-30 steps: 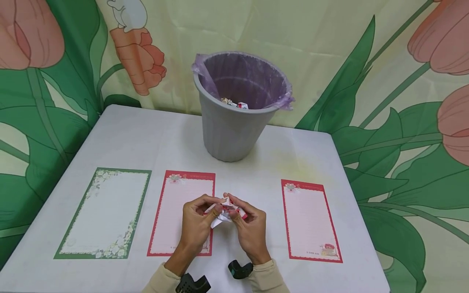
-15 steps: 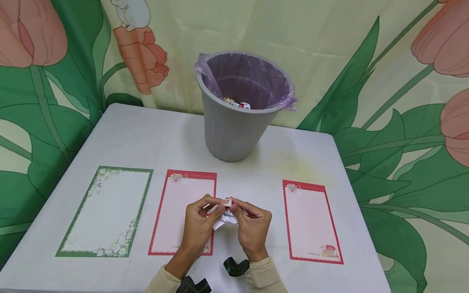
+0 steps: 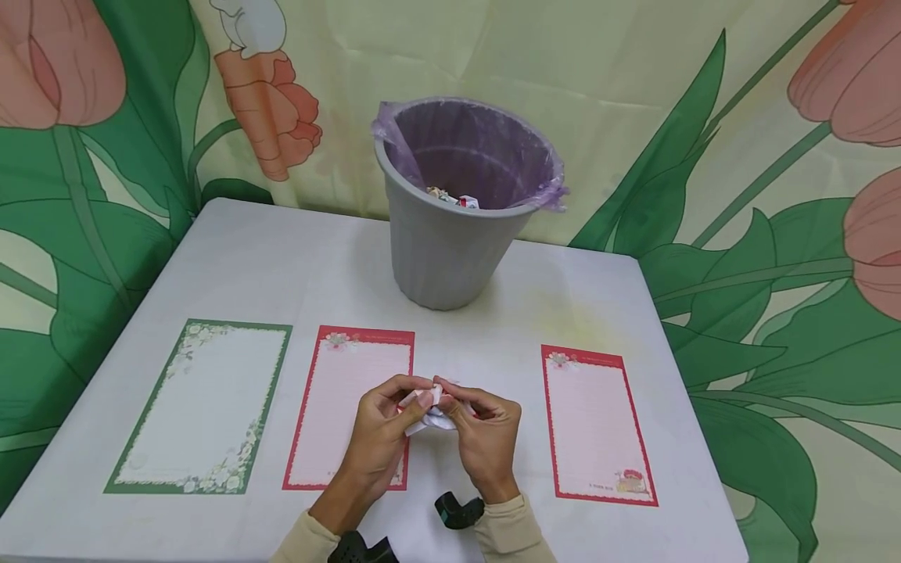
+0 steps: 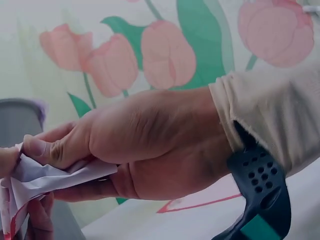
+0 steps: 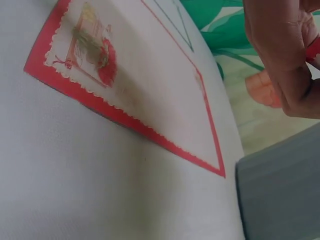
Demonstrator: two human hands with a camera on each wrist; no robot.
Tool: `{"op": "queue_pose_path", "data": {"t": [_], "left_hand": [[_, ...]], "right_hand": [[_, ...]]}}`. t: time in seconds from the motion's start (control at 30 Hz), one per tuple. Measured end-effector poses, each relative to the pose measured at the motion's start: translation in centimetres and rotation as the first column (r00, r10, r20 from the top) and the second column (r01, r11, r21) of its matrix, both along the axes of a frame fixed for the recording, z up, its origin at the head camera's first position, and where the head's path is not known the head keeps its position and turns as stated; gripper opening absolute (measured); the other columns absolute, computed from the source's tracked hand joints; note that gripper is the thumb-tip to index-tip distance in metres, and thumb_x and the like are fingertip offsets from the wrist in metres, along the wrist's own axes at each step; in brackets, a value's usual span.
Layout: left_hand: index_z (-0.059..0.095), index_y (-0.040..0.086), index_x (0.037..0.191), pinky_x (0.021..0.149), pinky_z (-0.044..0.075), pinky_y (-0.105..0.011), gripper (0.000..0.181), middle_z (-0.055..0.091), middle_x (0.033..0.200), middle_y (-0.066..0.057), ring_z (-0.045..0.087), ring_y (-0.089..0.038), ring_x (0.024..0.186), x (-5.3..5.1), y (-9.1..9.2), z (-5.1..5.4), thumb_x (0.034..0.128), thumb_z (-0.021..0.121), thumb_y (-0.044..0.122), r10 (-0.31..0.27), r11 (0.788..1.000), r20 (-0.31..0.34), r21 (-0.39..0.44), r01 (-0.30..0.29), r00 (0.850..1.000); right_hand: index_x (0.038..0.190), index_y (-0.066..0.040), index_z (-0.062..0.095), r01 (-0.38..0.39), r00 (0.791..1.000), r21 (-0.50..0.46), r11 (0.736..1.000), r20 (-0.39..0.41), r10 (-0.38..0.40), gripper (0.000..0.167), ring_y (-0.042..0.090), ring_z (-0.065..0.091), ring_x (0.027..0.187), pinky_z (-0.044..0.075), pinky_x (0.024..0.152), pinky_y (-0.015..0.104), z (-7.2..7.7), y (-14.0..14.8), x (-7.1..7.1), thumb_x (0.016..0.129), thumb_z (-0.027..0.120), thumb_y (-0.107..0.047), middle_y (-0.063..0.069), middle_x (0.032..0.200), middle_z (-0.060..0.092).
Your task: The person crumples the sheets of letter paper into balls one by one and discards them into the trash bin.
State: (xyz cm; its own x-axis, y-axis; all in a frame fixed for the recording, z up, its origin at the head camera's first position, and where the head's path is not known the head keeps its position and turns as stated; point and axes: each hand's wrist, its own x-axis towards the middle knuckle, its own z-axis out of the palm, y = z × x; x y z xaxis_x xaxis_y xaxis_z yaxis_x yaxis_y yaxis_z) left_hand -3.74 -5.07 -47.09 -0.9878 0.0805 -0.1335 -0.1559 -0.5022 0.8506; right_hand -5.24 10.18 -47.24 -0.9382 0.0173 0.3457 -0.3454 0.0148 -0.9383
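Observation:
A crumpled white and red paper [image 3: 431, 416] is pinched between both hands above the table, just right of the middle red-bordered sheet. My left hand [image 3: 380, 434] holds its left side with thumb and fingers. My right hand [image 3: 489, 446] pinches the other side, thumb tip close to the left thumb. In the left wrist view the folded paper [image 4: 55, 182] lies under the thumb of the left hand [image 4: 135, 145]. The right wrist view shows part of the right hand [image 5: 285, 55] at the upper right, with a bit of red paper beside it.
A grey bin [image 3: 450, 258] with a purple liner [image 3: 479, 156] stands at the back, crumpled papers [image 3: 450, 199] inside. On the white table [image 3: 479, 532] lie a green-bordered sheet [image 3: 200, 407], a red-bordered sheet [image 3: 352, 399] left of the hands and another [image 3: 598, 426] to the right.
Over the last second the paper has become more compact, with less red showing, and the fingertips have drawn closer together. Both hands remain in nearly the same place.

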Motion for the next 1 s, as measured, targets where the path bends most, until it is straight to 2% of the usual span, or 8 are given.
{"op": "queue_pose_path", "data": {"t": [0.1, 0.2, 0.4, 0.53, 0.67, 0.8, 0.9, 1.0], "left_hand": [[0.065, -0.009, 0.126, 0.096, 0.06, -0.024, 0.031, 0.063, 0.124, -0.009, 0.062, -0.023, 0.121, 0.0, -0.2, 0.3, 0.0991, 0.073, 0.004, 0.021, 0.999, -0.032, -0.034, -0.022, 0.999], [0.064, -0.012, 0.125, 0.093, 0.062, -0.025, 0.032, 0.064, 0.121, -0.007, 0.064, -0.022, 0.116, 0.1, -0.4, 0.5, 0.097, 0.075, 0.001, 0.066, 0.991, -0.082, -0.111, -0.075, 0.994], [0.071, -0.01, 0.111, 0.082, 0.064, -0.023, 0.021, 0.069, 0.109, -0.008, 0.067, -0.02, 0.1, 0.3, -0.3, 0.8, 0.0929, 0.078, -0.002, 0.165, 0.943, -0.172, -0.262, -0.206, 0.971], [0.076, -0.002, 0.108, 0.085, 0.064, -0.026, 0.016, 0.072, 0.109, -0.013, 0.072, -0.018, 0.101, 0.5, -0.2, 0.8, 0.0929, 0.079, 0.001, 0.165, 0.926, -0.189, -0.308, -0.218, 0.968], [0.077, 0.004, 0.116, 0.093, 0.063, -0.028, 0.021, 0.072, 0.121, -0.015, 0.074, -0.021, 0.11, 0.5, -0.5, 0.7, 0.0952, 0.078, 0.005, 0.096, 0.942, -0.185, -0.299, -0.149, 0.978], [0.071, 0.005, 0.133, 0.1, 0.06, -0.027, 0.04, 0.066, 0.14, -0.016, 0.069, -0.021, 0.123, 0.5, -1.3, 0.6, 0.0939, 0.078, 0.0, -0.052, 0.966, -0.203, -0.259, -0.002, 0.978], [0.064, 0.009, 0.144, 0.105, 0.056, -0.028, 0.055, 0.058, 0.152, -0.014, 0.062, -0.025, 0.135, 0.4, -1.9, 0.5, 0.092, 0.079, -0.002, -0.169, 0.959, -0.236, -0.264, 0.105, 0.957], [0.061, 0.014, 0.148, 0.103, 0.058, -0.025, 0.063, 0.057, 0.156, -0.011, 0.061, -0.027, 0.132, 0.4, -2.2, 0.3, 0.0904, 0.081, -0.001, -0.227, 0.934, -0.283, -0.333, 0.127, 0.932]], "right_hand": [[0.112, 0.002, 0.081, -0.002, 0.998, -0.006, 1.0, 0.06, 0.002, 0.023, 0.017, 0.078, 0.11, 0.062, 0.096, 0.03, 0.5, -0.2, 0.3, 0.089, 0.08, 0.003, 0.022, 0.112, 0.079], [0.117, -0.003, 0.081, -0.03, 0.992, -0.027, 0.999, 0.122, 0.033, 0.029, 0.019, 0.076, 0.117, 0.06, 0.098, 0.031, 1.0, -0.5, 0.7, 0.088, 0.082, 0.001, 0.016, 0.118, 0.08], [0.121, -0.002, 0.079, -0.059, 0.987, -0.063, 0.996, 0.148, 0.068, 0.038, 0.024, 0.075, 0.12, 0.064, 0.088, 0.034, 1.1, -1.1, 1.1, 0.084, 0.085, 0.001, 0.015, 0.123, 0.079], [0.118, -0.003, 0.081, -0.014, 0.988, -0.057, 0.998, 0.153, 0.023, 0.032, 0.023, 0.077, 0.115, 0.064, 0.086, 0.032, 0.9, -1.1, 0.9, 0.086, 0.085, 0.001, 0.015, 0.118, 0.08], [0.117, -0.002, 0.08, 0.007, 0.988, -0.086, 0.996, 0.157, 0.007, 0.03, 0.023, 0.078, 0.113, 0.064, 0.089, 0.033, 1.1, -0.8, 0.5, 0.088, 0.082, 0.002, 0.018, 0.116, 0.08], [0.116, 0.002, 0.08, 0.061, 0.984, -0.14, 0.988, 0.171, -0.037, 0.028, 0.023, 0.079, 0.11, 0.063, 0.089, 0.035, 1.4, -0.4, 0.1, 0.088, 0.082, 0.003, 0.022, 0.113, 0.08], [0.114, 0.006, 0.079, 0.116, 0.976, -0.181, 0.977, 0.202, -0.078, 0.027, 0.023, 0.079, 0.108, 0.064, 0.09, 0.035, 1.7, -0.2, -0.1, 0.087, 0.082, 0.004, 0.02, 0.11, 0.081], [0.114, 0.01, 0.077, 0.151, 0.966, -0.213, 0.965, 0.241, -0.098, 0.027, 0.023, 0.079, 0.107, 0.064, 0.09, 0.034, 2.0, -0.2, -0.1, 0.088, 0.082, 0.004, 0.015, 0.108, 0.082]]}}
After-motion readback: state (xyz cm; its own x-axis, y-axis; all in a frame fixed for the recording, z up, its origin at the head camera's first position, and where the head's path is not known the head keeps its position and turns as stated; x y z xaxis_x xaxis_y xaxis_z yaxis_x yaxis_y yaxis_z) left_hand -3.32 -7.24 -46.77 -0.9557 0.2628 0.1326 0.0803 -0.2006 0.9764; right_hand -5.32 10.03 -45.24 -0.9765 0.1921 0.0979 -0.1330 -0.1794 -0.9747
